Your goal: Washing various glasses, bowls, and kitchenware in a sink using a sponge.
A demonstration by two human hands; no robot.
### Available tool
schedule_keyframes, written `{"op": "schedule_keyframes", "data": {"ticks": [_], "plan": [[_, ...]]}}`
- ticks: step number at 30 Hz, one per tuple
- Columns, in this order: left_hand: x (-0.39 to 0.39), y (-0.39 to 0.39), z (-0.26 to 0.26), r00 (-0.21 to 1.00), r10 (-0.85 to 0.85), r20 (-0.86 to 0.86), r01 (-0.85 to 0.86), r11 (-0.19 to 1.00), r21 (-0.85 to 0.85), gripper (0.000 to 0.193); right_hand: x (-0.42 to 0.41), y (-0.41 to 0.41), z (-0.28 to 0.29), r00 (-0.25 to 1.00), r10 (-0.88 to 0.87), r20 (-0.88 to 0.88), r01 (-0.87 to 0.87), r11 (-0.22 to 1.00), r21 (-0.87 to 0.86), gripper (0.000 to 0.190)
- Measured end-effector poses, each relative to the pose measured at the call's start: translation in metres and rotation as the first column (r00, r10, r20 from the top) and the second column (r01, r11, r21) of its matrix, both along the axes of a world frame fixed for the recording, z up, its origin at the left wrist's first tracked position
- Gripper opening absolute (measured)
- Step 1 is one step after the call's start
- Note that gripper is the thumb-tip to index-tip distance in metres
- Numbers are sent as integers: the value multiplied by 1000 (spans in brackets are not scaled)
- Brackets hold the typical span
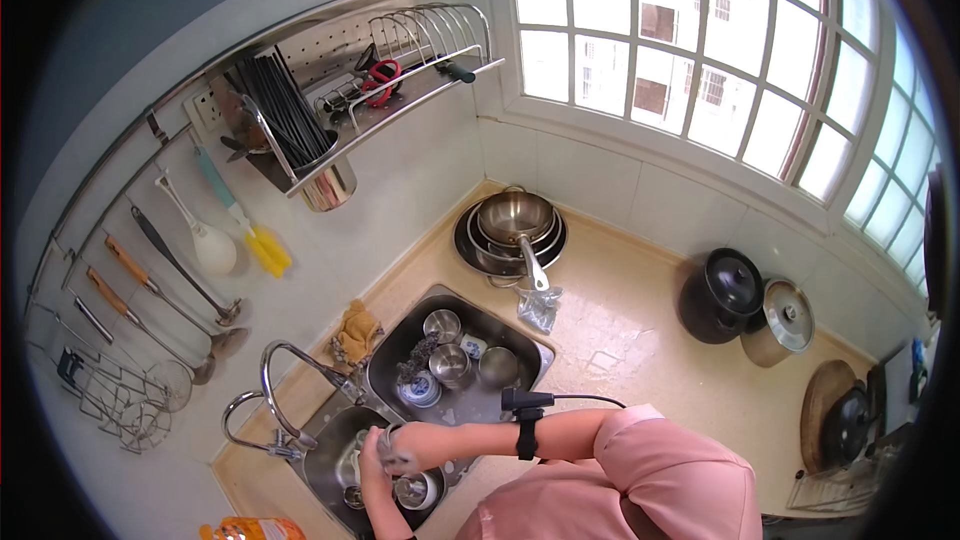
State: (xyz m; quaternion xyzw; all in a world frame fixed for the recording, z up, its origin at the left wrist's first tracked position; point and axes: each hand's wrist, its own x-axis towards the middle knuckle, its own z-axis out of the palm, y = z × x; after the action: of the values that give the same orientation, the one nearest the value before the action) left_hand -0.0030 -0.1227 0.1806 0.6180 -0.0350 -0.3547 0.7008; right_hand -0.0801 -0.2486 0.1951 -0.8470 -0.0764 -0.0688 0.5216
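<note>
Both of my hands meet over the smaller, near basin [319, 457] of a double steel sink. Between them is a shiny metal vessel, probably a steel cup [385, 451], mostly covered by fingers. My right hand [409, 447], with whitish suds on it, presses against the cup from the right. My left hand [370, 457] grips its left side. Below them in the basin lie a white-sided cup [415, 491] and a small metal piece [353, 496]. The larger basin [480, 405] holds several steel bowls [450, 364], a blue-and-white porcelain jar [420, 388] and a dark scrubber [417, 358].
A curved chrome faucet [271, 375] arches over the near basin. A yellow-brown cloth [358, 331] lies behind the sink. Stacked pans [517, 221] stand in the corner, a black pot [721, 296] farther right. An orange bottle [255, 529] is at lower left; utensils hang on the wall.
</note>
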Motion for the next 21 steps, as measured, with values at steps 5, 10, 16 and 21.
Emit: {"op": "schedule_keyframes", "data": {"ticks": [5, 10, 16, 21], "plan": [[-14, -18, -4, 386, 199, 901, -235, 965, -112, 39, 9, 3, 2, 912, 174, -371, 379, -11, 925, 28], [23, 6, -36, 990, -51, 133, 46, 998, 45, 41, -4, 23, -15, 972, -138, 189, 191, 936, -297, 28], [-20, 1, -17, 610, -11, 792, -86, 993, 80, 38, -2, -7, 2, 855, 159, -493, 358, 508, 784, 33], [-18, 7, -41, 680, 223, 698, -212, 972, -104, 43, 0, 36, -22, 952, -170, -254, 305, 576, 758, 40]]}}
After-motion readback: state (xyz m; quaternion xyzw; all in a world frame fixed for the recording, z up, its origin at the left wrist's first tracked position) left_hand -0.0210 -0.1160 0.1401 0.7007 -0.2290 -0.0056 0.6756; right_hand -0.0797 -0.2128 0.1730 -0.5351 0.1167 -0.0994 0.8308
